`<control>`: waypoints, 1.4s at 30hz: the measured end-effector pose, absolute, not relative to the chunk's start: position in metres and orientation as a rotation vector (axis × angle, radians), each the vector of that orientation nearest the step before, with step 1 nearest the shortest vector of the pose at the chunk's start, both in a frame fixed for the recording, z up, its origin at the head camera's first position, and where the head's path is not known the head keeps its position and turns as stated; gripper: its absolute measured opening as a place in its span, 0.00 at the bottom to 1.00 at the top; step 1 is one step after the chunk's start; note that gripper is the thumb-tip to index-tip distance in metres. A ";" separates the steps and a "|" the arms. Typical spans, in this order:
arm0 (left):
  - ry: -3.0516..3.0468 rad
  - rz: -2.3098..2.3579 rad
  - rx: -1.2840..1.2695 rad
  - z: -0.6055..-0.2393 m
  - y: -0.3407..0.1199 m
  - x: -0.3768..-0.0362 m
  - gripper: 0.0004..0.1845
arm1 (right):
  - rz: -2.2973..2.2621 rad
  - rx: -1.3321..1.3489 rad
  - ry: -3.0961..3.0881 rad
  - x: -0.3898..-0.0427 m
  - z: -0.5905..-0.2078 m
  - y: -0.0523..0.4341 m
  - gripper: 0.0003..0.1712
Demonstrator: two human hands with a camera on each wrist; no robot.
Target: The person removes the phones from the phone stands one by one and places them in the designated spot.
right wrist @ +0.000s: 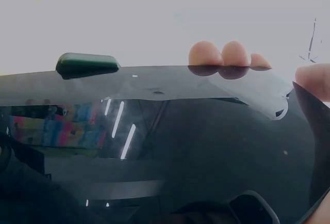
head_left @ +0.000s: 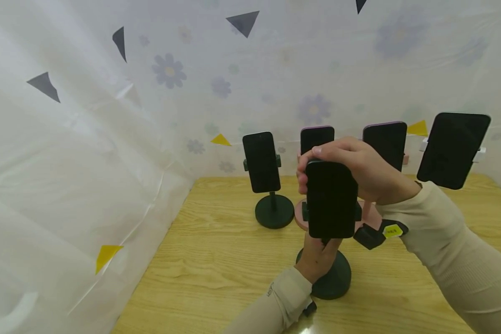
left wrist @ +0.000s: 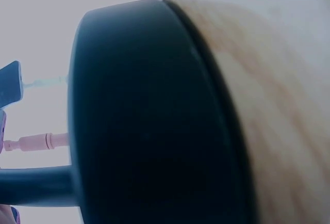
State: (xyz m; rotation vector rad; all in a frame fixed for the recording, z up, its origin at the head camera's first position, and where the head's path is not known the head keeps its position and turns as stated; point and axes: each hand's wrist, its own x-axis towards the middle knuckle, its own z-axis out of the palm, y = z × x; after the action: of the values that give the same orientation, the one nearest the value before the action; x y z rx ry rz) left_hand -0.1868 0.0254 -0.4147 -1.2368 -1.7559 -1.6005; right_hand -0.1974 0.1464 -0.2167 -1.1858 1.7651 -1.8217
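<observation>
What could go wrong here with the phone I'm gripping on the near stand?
The right hand grips only the top of the phone, so it could slip in the dark stand's clamp or tilt. The left hand holds the stem low, so a hard pull might rock the base. The pink stand sits close behind, so the right wrist might bump it.

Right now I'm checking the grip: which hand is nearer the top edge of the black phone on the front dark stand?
Right. The right hand curls over the black phone at its top edge; the left hand holds the dark stand below it.
</observation>
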 end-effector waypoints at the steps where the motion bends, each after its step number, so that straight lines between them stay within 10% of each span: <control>1: -1.751 -1.597 -1.242 -0.415 0.026 -0.187 0.03 | -1.823 -1.185 1.764 -0.197 -0.217 0.147 0.22; 42: -1.828 -1.630 -1.189 -0.415 0.026 -0.183 0.02 | -1.853 -1.178 1.699 -0.197 -0.212 0.149 0.22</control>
State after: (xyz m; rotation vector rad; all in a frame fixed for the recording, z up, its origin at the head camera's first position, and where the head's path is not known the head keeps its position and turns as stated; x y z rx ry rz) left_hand -0.1834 0.0256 -0.4149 -1.1891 -1.8279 -1.6304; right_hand -0.1972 0.1488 -0.2122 -1.1781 1.6989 -1.8535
